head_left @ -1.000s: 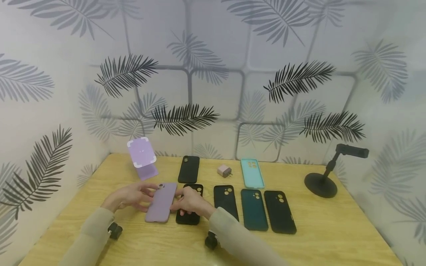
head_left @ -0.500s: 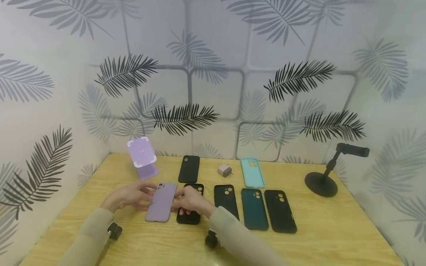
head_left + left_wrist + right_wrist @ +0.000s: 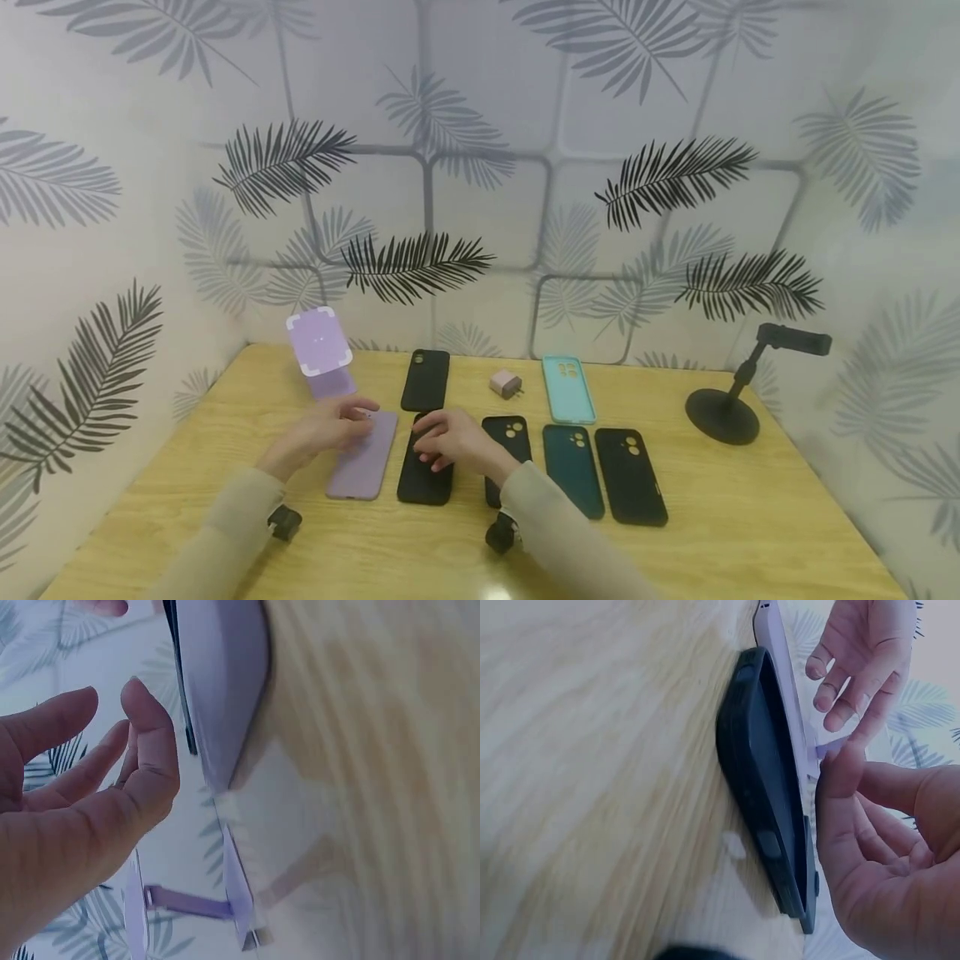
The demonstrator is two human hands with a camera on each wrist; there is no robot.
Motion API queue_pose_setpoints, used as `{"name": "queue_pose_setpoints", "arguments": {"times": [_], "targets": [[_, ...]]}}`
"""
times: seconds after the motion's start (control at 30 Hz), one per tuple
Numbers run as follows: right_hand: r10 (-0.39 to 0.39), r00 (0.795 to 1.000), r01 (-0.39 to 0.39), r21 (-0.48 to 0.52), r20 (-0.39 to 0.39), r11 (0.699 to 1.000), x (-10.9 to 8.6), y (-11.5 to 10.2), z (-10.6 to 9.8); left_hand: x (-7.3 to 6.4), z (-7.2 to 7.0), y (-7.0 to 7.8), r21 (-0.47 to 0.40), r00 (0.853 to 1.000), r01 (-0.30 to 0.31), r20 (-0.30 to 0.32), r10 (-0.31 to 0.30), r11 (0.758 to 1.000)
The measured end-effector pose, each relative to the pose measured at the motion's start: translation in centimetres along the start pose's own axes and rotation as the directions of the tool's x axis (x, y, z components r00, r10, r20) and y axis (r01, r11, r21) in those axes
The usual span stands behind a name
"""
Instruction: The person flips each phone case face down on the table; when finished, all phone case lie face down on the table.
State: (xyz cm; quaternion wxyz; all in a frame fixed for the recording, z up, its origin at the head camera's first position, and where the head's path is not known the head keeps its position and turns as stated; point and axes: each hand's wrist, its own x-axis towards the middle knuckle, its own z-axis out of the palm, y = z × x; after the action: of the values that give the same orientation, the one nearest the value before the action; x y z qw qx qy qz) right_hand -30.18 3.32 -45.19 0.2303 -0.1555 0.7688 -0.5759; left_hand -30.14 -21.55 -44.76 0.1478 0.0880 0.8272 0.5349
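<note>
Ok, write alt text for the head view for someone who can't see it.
A person's left hand hovers above a lilac phone case and their right hand above a black case on a wooden table. Nearby lie three more black cases, a dark teal case, a turquoise case, a pink charger plug, a purple stand and, far right, a black stand.

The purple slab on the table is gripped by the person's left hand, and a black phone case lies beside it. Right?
No: the left hand isn't gripping the purple slab; the left wrist view shows its fingers clear of it, holding nothing. The slab does lie on the table beside a black phone case.
</note>
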Motion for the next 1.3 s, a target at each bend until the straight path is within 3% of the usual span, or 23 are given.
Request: {"name": "queue_pose_setpoints", "arguments": {"times": [0.23, 0.43, 0.6, 0.77, 0.87, 1.07, 1.3], "targets": [[-0.030, 0.998, 0.023, -0.108, -0.061, 0.994, -1.3, 0.6, -1.2, 0.8, 2.0, 0.2, -0.066, 0.999, -0.023, 0.035, 0.025, 0.998], [-0.045, 0.994, 0.026, -0.189, -0.098, 0.982, -2.5, 1.6, -2.2, 0.4, 3.0, 0.9, -0.084, 0.995, -0.050, 0.080, 0.057, 0.995], [-0.032, 0.994, 0.010, -0.202, -0.105, 0.979, -3.7, 1.9, -2.8, 0.3, 3.3, 1.4, -0.069, 0.989, -0.069, 0.122, 0.078, 0.995], [0.002, 0.998, -0.011, -0.141, -0.060, 0.990, -4.3, 2.2, -3.0, 0.5, 3.8, 1.6, -0.059, 0.986, -0.058, 0.154, 0.066, 0.997], [0.002, 0.999, -0.005, -0.104, -0.033, 0.995, -4.4, 2.2, -3.0, 0.7, 4.2, 1.9, -0.060, 0.990, -0.031, 0.138, 0.039, 0.998], [0.011, 1.000, -0.012, -0.024, -0.026, 1.000, -4.2, 2.4, -2.9, 1.1, 4.9, 2.5, -0.163, 0.999, 0.039, 0.012, -0.038, 0.986], [0.006, 1.000, -0.006, 0.046, 0.001, 0.999, -3.9, 2.4, -2.6, 1.3, 4.9, 2.4, -0.229, 0.999, 0.020, -0.020, -0.025, 0.973]]}}
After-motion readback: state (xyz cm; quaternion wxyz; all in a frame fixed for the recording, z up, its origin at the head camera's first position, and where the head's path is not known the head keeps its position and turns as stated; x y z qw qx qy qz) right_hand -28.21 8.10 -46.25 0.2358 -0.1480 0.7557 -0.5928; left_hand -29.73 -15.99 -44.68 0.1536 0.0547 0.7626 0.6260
